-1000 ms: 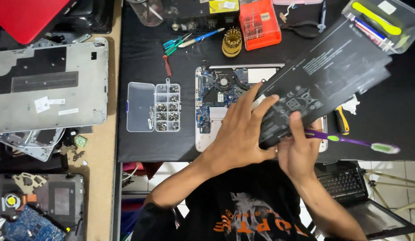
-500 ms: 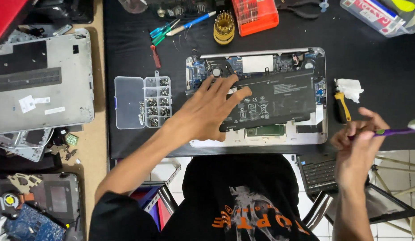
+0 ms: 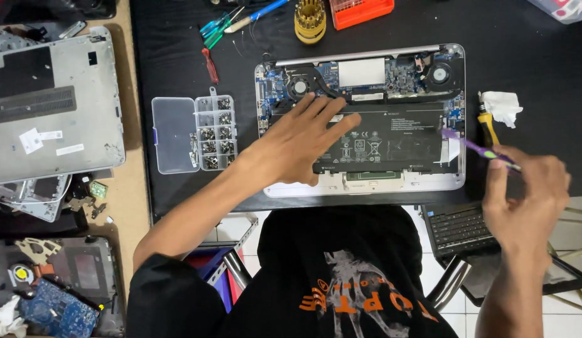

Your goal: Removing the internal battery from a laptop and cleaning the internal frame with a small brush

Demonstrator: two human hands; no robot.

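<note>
My left hand (image 3: 297, 141) lies flat, fingers spread and holding nothing, pressing on the left part of the black battery (image 3: 391, 141), which sits in the lower half of the opened laptop base (image 3: 366, 184) on the black mat (image 3: 172, 50). Above the battery I see the blue circuit board (image 3: 391, 75) with a fan at each end. My right hand (image 3: 522, 194) is off the laptop's right edge, fingers closed around a thin purple tool (image 3: 475, 147) whose tip reaches the battery's right end; whether the tip actually touches it, I cannot tell from this angle. A yellow-handled tool (image 3: 487, 125) and a crumpled white tissue (image 3: 500, 106) lie just beside that hand. Left of the laptop sits a clear screw box (image 3: 194, 133), lid open, and farther left a grey laptop cover (image 3: 53, 103).
</note>
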